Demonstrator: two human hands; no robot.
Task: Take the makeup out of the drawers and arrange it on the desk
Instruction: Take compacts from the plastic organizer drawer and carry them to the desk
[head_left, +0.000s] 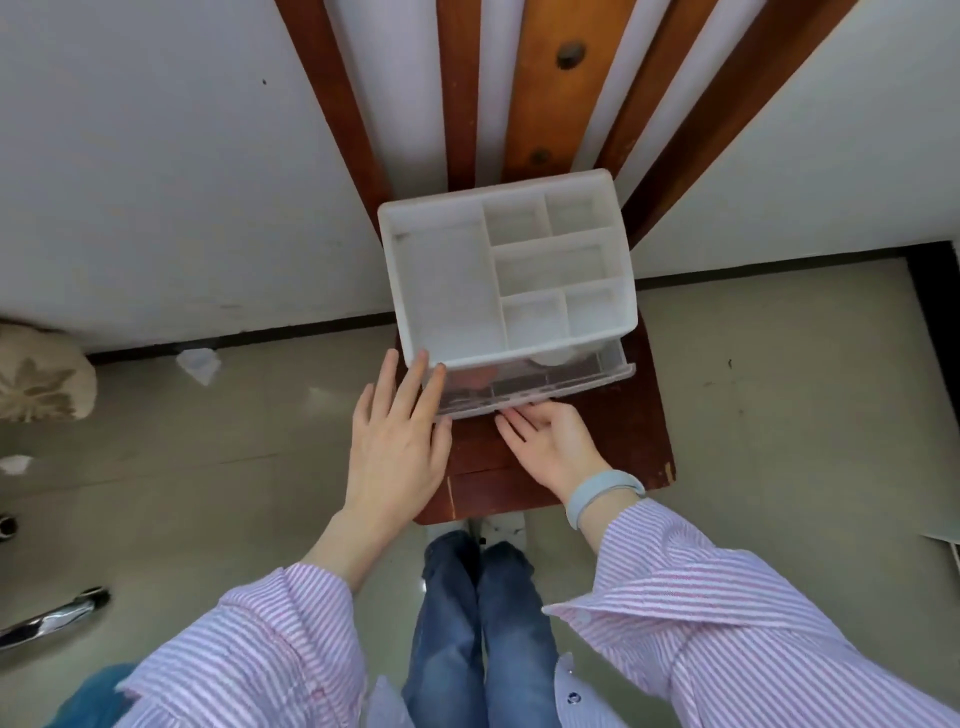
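Note:
A white plastic organizer (447, 291) stands on a small dark red wooden desk (634, 441); its top compartments hold nothing. Its clear drawer (545, 387) is pulled partly out toward me, and blurred makeup items, one reddish and one white and round, show through it. My left hand (397, 441) lies flat with fingers spread against the organizer's front left corner, holding nothing. My right hand (550, 441) is palm up, its fingertips curled under the drawer's front edge. A pale blue band sits on that wrist.
The desk stands against a white wall with brown wooden door framing (550, 78) behind it. On the tiled floor at left are crumpled tissue (197, 364), a beige cushion (36, 374) and a chrome chair leg (52, 618). My jeans and feet are below the desk's front edge.

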